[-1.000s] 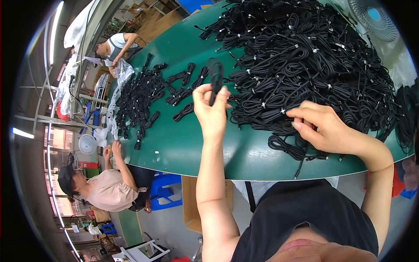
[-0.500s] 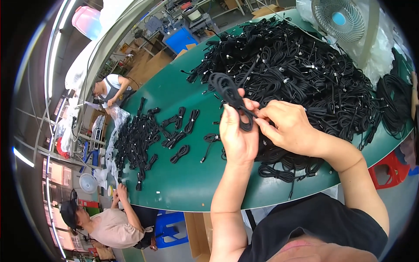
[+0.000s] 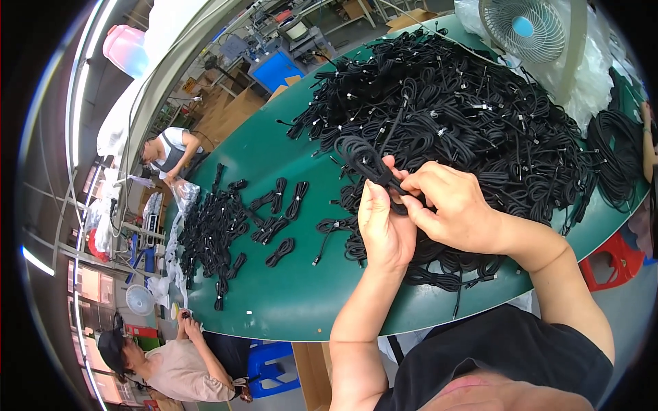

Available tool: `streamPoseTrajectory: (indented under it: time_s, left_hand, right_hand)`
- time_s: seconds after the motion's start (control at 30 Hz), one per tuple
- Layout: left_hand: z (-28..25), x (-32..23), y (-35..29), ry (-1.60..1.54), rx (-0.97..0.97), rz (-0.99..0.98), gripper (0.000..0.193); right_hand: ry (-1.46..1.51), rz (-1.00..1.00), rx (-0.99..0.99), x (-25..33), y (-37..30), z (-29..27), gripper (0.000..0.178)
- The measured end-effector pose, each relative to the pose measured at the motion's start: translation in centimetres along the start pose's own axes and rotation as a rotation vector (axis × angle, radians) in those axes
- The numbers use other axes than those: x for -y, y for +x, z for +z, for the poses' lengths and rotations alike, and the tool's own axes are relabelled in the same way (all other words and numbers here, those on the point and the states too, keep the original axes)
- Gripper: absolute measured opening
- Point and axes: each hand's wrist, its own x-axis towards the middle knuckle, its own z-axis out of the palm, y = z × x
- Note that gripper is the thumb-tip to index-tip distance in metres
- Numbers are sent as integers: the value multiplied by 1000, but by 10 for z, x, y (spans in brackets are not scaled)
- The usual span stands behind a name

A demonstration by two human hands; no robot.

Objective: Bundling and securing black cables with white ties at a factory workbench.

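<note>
By the closed fingers of the left hand [image 3: 386,236], a coiled black cable [image 3: 370,164] is held above the surface [image 3: 295,305], seemingly so that its loops are kept together; its lower end is gripped by the nearly closed fingers of the right hand [image 3: 452,212], the exact contact being partly hidden. Beyond, a large pile of cables [image 3: 466,127] and a smaller group of bundles [image 3: 209,229] are spread. A clear bag [image 3: 185,194] is handled by a co-worker [image 3: 168,154]; its contents and those of the cardboard box [image 3: 312,377] cannot be told

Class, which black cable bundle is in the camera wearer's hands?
The looped bundle gripped by the left hand, with the right hand touching its near end; the heaped bundles lie on the green table.
</note>
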Motion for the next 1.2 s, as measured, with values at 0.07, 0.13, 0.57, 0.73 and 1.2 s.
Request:
streamPoseTrajectory:
  time_s: [0.07, 0.13, 0.57, 0.73, 1.2]
  left_hand:
    - [0, 5, -3, 31, 23, -29, 36]
    - [5, 11, -8, 96, 10, -112, 36]
    - [6, -23, 2, 111, 52, -200, 41]
    - [-1, -37, 6, 6, 257, -300, 54]
    - [-23, -34, 12, 691, 306, 177, 28]
  right_hand:
    - [-26, 12, 17, -1, -2, 0, 17]
    - [17, -18, -21, 5, 1, -2, 14]
    - [-459, -352, 4, -9, 17, -14, 39]
    - [-560, -436, -87, -16, 19, -17, 28]
    - [214, 42, 110, -2, 14, -24, 15]
